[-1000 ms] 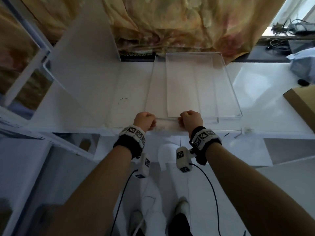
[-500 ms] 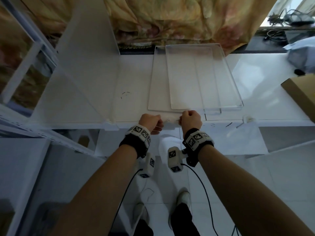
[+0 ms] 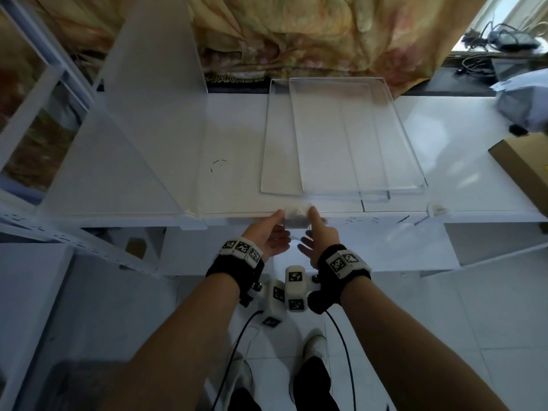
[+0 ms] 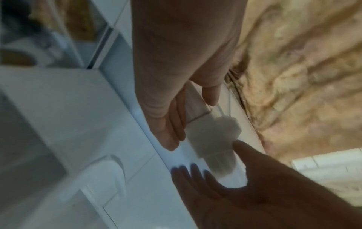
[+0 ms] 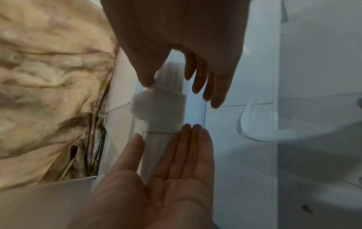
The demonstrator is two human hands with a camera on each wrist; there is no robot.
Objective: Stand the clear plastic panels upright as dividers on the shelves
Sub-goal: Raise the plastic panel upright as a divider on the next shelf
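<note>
Several clear panels (image 3: 350,143) lie flat in a stack on the white shelf top (image 3: 237,137). One frosted panel (image 3: 148,93) stands upright at the left, its foot in a white clip (image 3: 192,215). A small white clip (image 3: 295,217) sits on the shelf's front edge. My left hand (image 3: 274,229) and right hand (image 3: 311,229) flank it with straight fingers, thumbs at its sides. In the wrist views the clip (image 4: 213,134) (image 5: 158,111) shows between the two thumbs, with the other fingers below the shelf edge.
Another white clip (image 3: 436,209) sits on the front edge to the right. A cardboard box (image 3: 522,170) and a grey bag (image 3: 522,99) stand at the right end. A patterned curtain (image 3: 326,31) hangs behind. Lower shelves (image 3: 489,241) lie below the edge.
Both hands were curled over the clip at the shelf edge; now their fingers are straightened and the hands have drawn back slightly toward me.
</note>
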